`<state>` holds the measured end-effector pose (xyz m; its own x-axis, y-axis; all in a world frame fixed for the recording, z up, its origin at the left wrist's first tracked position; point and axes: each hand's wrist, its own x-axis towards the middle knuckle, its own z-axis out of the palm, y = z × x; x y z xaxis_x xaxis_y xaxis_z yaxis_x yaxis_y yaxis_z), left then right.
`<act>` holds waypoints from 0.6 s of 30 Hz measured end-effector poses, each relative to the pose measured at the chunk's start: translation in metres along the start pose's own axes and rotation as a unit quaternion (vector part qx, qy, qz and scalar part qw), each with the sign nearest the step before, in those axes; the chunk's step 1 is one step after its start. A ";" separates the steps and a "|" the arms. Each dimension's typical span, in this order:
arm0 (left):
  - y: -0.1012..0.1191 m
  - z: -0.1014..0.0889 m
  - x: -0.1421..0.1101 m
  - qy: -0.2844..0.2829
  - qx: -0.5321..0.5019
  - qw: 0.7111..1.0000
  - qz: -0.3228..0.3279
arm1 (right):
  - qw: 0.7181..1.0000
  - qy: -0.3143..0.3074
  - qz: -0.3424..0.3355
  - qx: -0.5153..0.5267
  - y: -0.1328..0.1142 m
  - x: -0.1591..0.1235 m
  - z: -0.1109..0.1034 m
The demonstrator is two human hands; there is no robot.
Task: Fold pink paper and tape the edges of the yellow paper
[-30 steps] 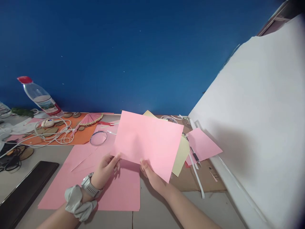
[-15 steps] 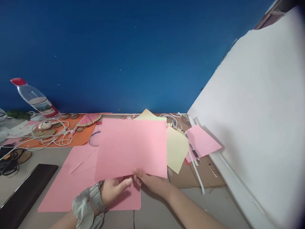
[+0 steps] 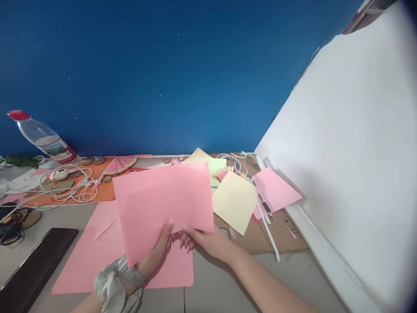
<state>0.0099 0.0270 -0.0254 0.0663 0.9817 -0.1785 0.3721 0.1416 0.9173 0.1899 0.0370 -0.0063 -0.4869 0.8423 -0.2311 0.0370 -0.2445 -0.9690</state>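
Observation:
A sheet of pink paper [image 3: 166,198] is held up off the table, tilted with its left side lower. My left hand [image 3: 161,243] grips its lower edge, thumb on the near face and fingers hidden behind. My right hand [image 3: 200,241] pinches the same edge farther right, its fingertips curled underneath. A grey scrunchie and a watch band [image 3: 133,276] circle my left wrist. Below the held sheet lies more pink paper [image 3: 81,265], flat on the table.
A phone-like black slab [image 3: 35,269] lies at left. Behind it are tangled white cables [image 3: 81,191], a pink paper fan [image 3: 120,165] and a leaning bottle [image 3: 48,139]. Pale yellow paper [image 3: 236,202], pink paper [image 3: 276,191] and a pen [image 3: 265,205] lie at right. A blue wall [image 3: 208,78] stands behind.
The pink sheet has shifted left and tilted, uncovering more yellow paper and a small fan. My left thumb has come onto the sheet's near face.

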 end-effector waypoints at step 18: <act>0.010 -0.009 0.004 0.183 0.012 0.982 -0.035 | 0.994 0.091 -0.017 0.065 0.008 0.014 -0.019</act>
<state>0.0056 0.0333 -0.0139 -0.2955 0.9503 -0.0976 0.3866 0.2124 0.8975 0.1997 0.0561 -0.0187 -0.3197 0.9210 -0.2227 -0.0944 -0.2649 -0.9597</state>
